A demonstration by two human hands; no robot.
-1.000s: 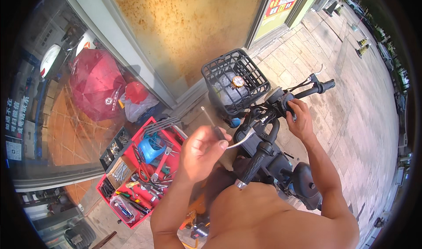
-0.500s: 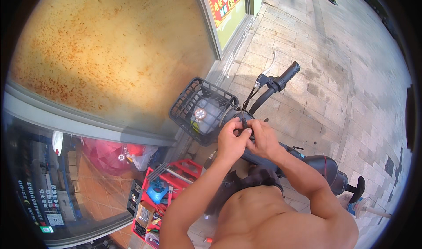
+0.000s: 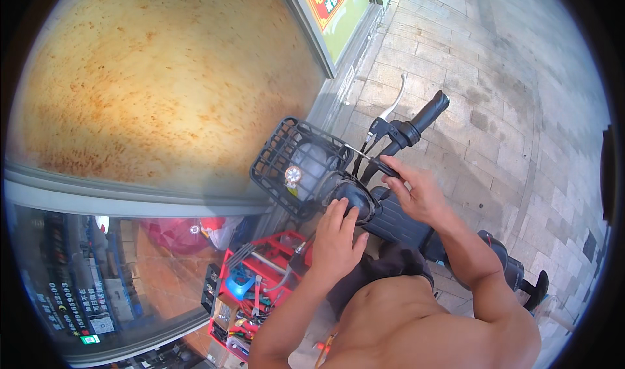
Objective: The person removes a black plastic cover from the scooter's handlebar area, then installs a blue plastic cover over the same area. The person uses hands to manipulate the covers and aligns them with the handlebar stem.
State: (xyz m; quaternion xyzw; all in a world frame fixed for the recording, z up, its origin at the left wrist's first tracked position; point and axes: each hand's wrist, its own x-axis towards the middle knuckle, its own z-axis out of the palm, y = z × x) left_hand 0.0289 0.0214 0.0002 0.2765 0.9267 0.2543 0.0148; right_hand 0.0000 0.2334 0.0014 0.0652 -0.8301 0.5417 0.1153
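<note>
An electric bike stands before me, with a rounded black housing (image 3: pixel 351 194) at the middle of its handlebar. My left hand (image 3: pixel 337 242) has its fingers stretched out and spread at that housing; whether they press on it I cannot tell. In my right hand (image 3: pixel 416 193) is a screwdriver (image 3: pixel 387 168), held by its black handle. Its thin metal shaft points left toward the basket rim, above the cables. Beyond it are the right handlebar grip (image 3: pixel 430 112) and a silver brake lever (image 3: pixel 394 100). A black basket (image 3: pixel 273 149) sits in front of the housing.
Left of the bike is a red toolbox (image 3: pixel 270 246) holding several hand tools and a blue item (image 3: pixel 239 285). A stained glass panel (image 3: pixel 163 95) and a shop window (image 3: pixel 150 284) run along the left. Paving (image 3: pixel 482 167) stretches to the right. The bike's dark seat (image 3: pixel 501 258) is at the right.
My hands were together over the housing; now they are apart. The right has moved right, showing the screwdriver, and the left has moved down with its fingers spread. The view has shifted slightly.
</note>
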